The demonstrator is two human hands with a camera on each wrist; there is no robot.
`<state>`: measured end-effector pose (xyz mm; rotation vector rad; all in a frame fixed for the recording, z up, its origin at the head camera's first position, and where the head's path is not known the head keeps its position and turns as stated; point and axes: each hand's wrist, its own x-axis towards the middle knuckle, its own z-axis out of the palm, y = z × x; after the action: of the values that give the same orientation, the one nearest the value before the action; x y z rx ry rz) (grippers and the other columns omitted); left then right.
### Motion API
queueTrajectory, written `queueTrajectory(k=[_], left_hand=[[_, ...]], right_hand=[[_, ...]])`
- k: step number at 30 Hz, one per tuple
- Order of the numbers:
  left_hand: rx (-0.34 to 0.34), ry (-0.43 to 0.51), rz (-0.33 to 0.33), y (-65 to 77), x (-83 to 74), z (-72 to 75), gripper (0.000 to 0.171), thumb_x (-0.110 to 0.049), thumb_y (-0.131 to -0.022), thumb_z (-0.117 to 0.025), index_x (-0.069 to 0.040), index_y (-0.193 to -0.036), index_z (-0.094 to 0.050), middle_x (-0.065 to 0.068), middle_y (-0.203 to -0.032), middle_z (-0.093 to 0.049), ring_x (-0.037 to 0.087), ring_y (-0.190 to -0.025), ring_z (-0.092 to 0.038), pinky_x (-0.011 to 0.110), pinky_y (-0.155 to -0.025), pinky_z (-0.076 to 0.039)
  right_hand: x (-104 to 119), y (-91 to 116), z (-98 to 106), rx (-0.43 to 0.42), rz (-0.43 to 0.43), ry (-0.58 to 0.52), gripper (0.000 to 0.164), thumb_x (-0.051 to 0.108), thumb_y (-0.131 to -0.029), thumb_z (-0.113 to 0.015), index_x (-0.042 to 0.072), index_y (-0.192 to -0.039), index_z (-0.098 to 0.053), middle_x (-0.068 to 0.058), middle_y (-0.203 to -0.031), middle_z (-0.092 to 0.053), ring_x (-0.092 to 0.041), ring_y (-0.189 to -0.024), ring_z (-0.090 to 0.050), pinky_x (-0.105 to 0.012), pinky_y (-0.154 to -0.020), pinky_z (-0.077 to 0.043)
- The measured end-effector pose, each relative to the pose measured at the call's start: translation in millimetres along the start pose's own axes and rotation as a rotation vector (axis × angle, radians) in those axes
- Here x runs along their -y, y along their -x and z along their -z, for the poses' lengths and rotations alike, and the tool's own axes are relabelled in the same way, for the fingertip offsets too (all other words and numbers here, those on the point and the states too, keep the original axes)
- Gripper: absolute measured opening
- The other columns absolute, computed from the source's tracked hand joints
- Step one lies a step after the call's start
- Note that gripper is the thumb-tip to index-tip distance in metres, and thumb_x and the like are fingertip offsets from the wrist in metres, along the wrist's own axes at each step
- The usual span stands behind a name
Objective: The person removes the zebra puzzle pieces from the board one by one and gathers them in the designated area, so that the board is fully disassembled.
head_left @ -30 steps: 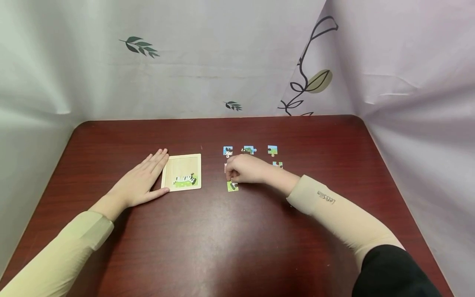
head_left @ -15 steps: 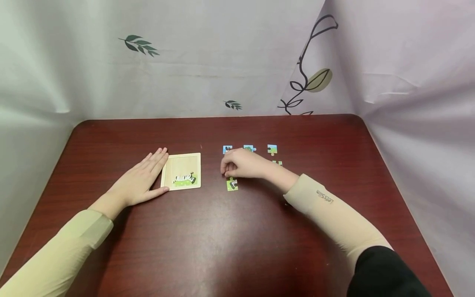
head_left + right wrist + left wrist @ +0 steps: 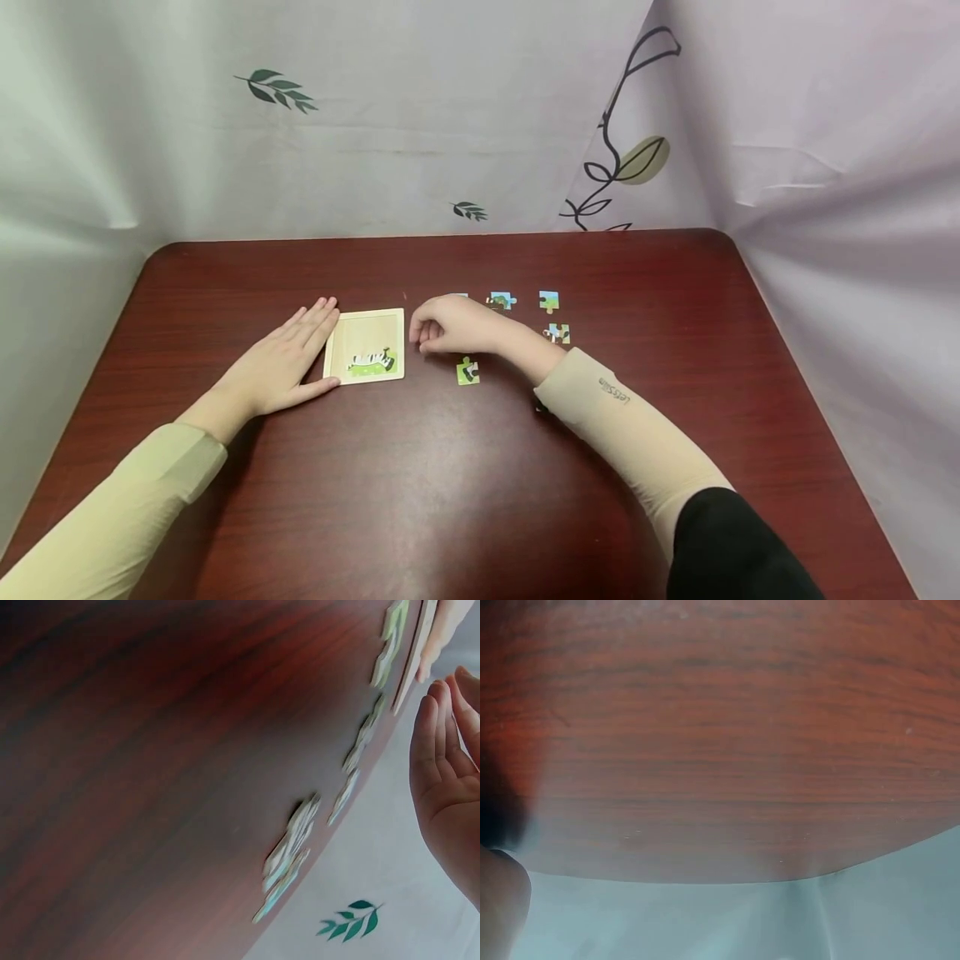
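My left hand [image 3: 281,362] lies flat on the table, fingers straight, with fingertips and thumb against the left side of a square wooden puzzle tray [image 3: 401,346]. A strip of joined zebra pieces [image 3: 372,362] sits along the tray's lower part. Just right of the tray is my right hand [image 3: 453,325], its fingers curled and thumb meeting the fingertips in a pinch. The puzzle piece in that pinch is hidden by the fingers. Below the hand lies a green puzzle piece [image 3: 468,372]. In the right wrist view the right hand [image 3: 450,772] shows from the side.
Loose puzzle pieces lie to the right: a blue-green one [image 3: 502,300], a sky-and-grass one [image 3: 549,300] and one with zebra stripes [image 3: 558,333]. The right hand partly covers another at the back. A pale curtain [image 3: 375,125] stands behind the dark red table [image 3: 375,500].
My right hand has lifted away from the left column of loose pieces and moved left, close to the tray. The left hand has stayed at the tray.
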<state>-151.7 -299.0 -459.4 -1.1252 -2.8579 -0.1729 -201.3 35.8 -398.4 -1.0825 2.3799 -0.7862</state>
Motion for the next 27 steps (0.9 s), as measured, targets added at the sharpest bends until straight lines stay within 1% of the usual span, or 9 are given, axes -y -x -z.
queueTrajectory(k=[3, 8, 13, 16, 20, 27], left_hand=[[0.006, -0.007, 0.0, -0.3, -0.3, 1.0, 0.1, -0.052, -0.096, -0.068, 0.009, -0.163, -0.026, 0.029, -0.173, -0.024, 0.044, -0.162, -0.026, 0.03, -0.137, 0.002], [0.007, -0.004, 0.001, 0.1, -0.7, 1.4, 0.101, -0.052, -0.095, -0.068, 0.009, -0.164, -0.026, 0.029, -0.173, -0.024, 0.044, -0.162, -0.026, 0.03, -0.137, 0.002], [0.01, -0.005, 0.001, -0.1, -1.3, 1.6, 0.101, -0.052, -0.096, -0.068, 0.009, -0.164, -0.025, 0.029, -0.173, -0.023, 0.043, -0.163, -0.025, 0.031, -0.138, 0.001], [0.008, -0.011, -0.003, -0.1, -1.1, 1.2, 0.101, -0.052, -0.096, -0.068, 0.009, -0.164, -0.025, 0.029, -0.173, -0.024, 0.043, -0.162, -0.025, 0.032, -0.138, -0.001], [0.005, -0.017, -0.007, 0.6, -0.5, 0.5, 0.101, -0.054, -0.097, -0.066, 0.009, -0.164, -0.025, 0.029, -0.173, -0.024, 0.043, -0.162, -0.025, 0.032, -0.138, 0.0], [-0.009, -0.019, -0.021, 0.5, 0.3, 0.2, 0.1, -0.056, -0.098, -0.065, 0.01, -0.163, -0.027, 0.029, -0.172, -0.026, 0.042, -0.162, -0.026, 0.03, -0.138, 0.001]], right_hand=[[5, -9, -3, 0.006, 0.013, -0.015, 0.006, 0.01, -0.097, -0.074, 0.008, -0.103, -0.076, -0.004, -0.098, -0.074, -0.012, -0.086, -0.068, -0.015, -0.078, -0.054], [15, -24, -9, 0.023, 0.044, 0.005, 0.007, 0.009, -0.096, -0.074, 0.007, -0.103, -0.076, -0.005, -0.097, -0.073, -0.011, -0.087, -0.068, -0.012, -0.079, -0.051], [26, -37, -15, 0.037, 0.056, 0.012, 0.008, 0.007, -0.097, -0.072, 0.007, -0.103, -0.076, -0.006, -0.098, -0.075, -0.011, -0.089, -0.069, -0.011, -0.08, -0.05], [32, -43, -18, 0.047, 0.057, 0.0, 0.009, 0.005, -0.096, -0.072, 0.006, -0.104, -0.075, -0.007, -0.098, -0.075, -0.011, -0.087, -0.068, -0.011, -0.078, -0.049], [35, -51, -24, 0.067, 0.055, -0.002, 0.012, 0.004, -0.094, -0.072, 0.005, -0.106, -0.074, -0.007, -0.098, -0.075, -0.01, -0.086, -0.066, -0.011, -0.078, -0.049], [38, -60, -32, 0.095, 0.036, 0.056, 0.017, 0.005, -0.091, -0.079, 0.006, -0.108, -0.073, -0.004, -0.099, -0.073, -0.01, -0.088, -0.065, -0.013, -0.08, -0.048]])
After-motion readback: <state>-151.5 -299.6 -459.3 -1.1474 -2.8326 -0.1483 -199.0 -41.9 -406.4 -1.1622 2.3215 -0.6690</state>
